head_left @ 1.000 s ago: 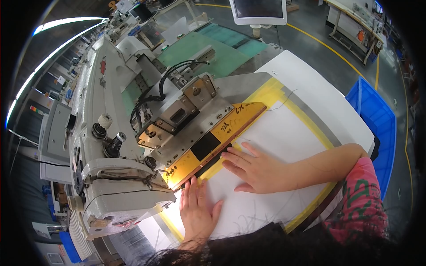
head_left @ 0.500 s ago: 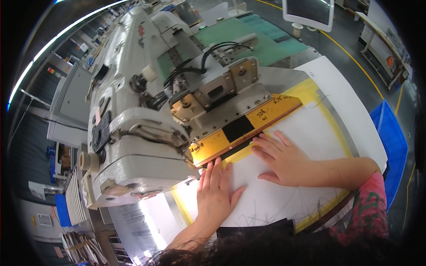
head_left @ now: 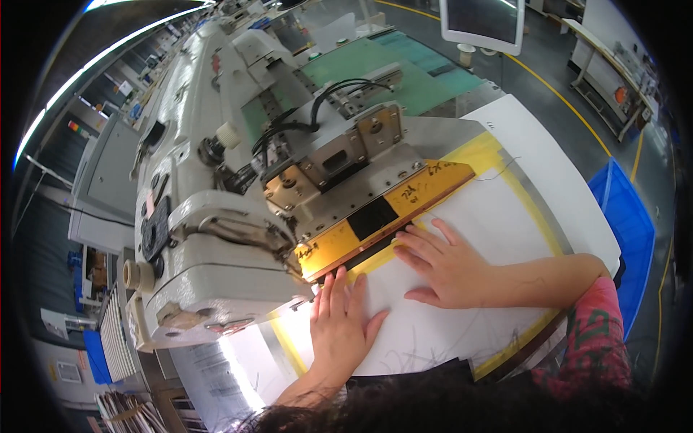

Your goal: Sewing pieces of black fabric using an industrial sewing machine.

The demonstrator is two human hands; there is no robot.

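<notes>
My left hand (head_left: 338,328) lies flat with fingers stretched out, its fingertips on the near edge of a black strip of fabric (head_left: 375,249). Farther right along the same strip rests my right hand (head_left: 449,268), palm down and fingers apart, fingertips close to the clamp. That clamp is a yellow plate (head_left: 422,196) with a reddish-brown lower edge and a black patch; part of the strip is hidden beneath it. Under both hands spreads a white work surface (head_left: 426,332) bordered with yellow tape. A sewing machine head (head_left: 224,281) stands just left of my left hand.
More black fabric (head_left: 415,372) lies at the near edge, partly hidden by hair. A blue bin (head_left: 628,224) stands at the right. Behind the clamp are a metal bracket, black cables (head_left: 317,108) and a green bed (head_left: 375,61). A white monitor (head_left: 482,25) stands at the back.
The whole view has shifted slightly, so the machine appears a little farther left and lower. Both hands keep about the same place against the strip and the clamp.
</notes>
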